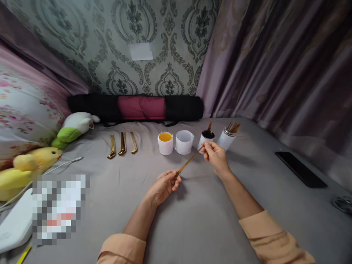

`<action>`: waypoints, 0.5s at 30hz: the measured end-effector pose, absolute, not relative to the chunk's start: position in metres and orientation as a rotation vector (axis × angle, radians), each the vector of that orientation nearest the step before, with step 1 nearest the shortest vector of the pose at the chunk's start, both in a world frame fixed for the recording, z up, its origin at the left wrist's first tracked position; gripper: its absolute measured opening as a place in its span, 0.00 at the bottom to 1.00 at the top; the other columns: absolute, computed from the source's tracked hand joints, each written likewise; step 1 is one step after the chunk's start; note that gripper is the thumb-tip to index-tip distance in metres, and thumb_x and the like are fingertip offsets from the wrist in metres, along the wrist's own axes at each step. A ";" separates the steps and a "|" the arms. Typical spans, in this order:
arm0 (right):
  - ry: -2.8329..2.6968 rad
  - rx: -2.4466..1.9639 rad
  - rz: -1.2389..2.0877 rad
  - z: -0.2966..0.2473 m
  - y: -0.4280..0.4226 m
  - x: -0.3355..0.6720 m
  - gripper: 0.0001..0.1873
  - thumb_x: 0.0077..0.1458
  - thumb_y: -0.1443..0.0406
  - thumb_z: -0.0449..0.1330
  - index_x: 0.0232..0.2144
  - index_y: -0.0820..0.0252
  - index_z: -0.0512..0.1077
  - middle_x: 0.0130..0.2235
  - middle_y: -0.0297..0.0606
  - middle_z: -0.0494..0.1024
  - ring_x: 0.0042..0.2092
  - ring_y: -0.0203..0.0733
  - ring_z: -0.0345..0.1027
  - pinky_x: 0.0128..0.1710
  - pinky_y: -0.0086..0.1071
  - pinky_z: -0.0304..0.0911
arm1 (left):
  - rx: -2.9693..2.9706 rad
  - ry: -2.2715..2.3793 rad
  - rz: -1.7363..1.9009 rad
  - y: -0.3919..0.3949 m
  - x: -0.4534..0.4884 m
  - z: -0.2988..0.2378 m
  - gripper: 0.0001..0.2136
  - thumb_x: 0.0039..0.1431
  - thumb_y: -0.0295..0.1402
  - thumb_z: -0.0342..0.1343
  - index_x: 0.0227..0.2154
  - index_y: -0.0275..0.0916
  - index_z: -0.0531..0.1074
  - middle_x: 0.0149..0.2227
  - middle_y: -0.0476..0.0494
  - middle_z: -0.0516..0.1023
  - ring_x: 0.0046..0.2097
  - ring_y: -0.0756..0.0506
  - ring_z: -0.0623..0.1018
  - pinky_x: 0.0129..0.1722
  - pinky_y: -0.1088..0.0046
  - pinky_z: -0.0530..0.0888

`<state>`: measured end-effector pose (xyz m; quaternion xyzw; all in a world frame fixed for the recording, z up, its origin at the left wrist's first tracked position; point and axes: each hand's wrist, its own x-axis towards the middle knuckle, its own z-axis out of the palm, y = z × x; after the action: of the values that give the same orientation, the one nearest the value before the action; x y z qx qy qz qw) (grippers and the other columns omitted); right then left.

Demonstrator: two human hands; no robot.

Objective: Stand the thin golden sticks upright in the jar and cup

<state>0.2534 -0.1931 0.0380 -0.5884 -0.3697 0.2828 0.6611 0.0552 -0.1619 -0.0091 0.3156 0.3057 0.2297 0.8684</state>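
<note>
A slim gold-brown stick (187, 163) slants up to the right between my two hands, above the grey sheet. My left hand (165, 186) is closed round its lower, nearer end. At the upper, thinner end, my right hand (215, 157) has thumb and fingers pinched together. Just behind the right hand stands a white cup of dark contents (202, 142) with a brown-tipped piece (209, 126) sticking out. A white jar (226, 140) beside it holds several thin brown sticks (233, 127). Further left are a cup of yellow-orange contents (165, 146) and a whitish cup (184, 143).
Three groups of bent gold sticks (122, 144) lie at the back left. Behind runs a black and maroon roll (141, 107). Plush toys (74, 126), a cable (60, 167) and a white device (16, 225) are left; a black phone (300, 169) lies right.
</note>
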 end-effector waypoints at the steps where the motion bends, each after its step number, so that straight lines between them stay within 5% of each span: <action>1: -0.835 -1.328 0.641 0.038 -0.194 0.253 0.17 0.48 0.53 0.55 0.30 0.62 0.68 0.24 0.33 0.68 0.19 0.26 0.54 0.15 0.23 0.48 | 0.658 0.635 0.483 -0.162 0.055 -0.009 0.07 0.53 0.31 0.52 0.33 0.32 0.66 0.25 0.46 0.70 0.21 0.55 0.67 0.18 0.81 0.61; 15: -0.785 -1.323 0.619 0.038 -0.197 0.265 0.16 0.48 0.54 0.55 0.28 0.63 0.68 0.23 0.32 0.68 0.18 0.26 0.55 0.14 0.22 0.48 | 0.627 0.628 0.478 -0.160 0.052 -0.010 0.07 0.54 0.29 0.51 0.35 0.31 0.67 0.27 0.43 0.71 0.24 0.55 0.70 0.21 0.81 0.65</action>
<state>0.2650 -0.1965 0.0377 -0.5883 -0.3489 0.2752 0.6756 0.0522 -0.1602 -0.0098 0.3004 0.3007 0.2292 0.8757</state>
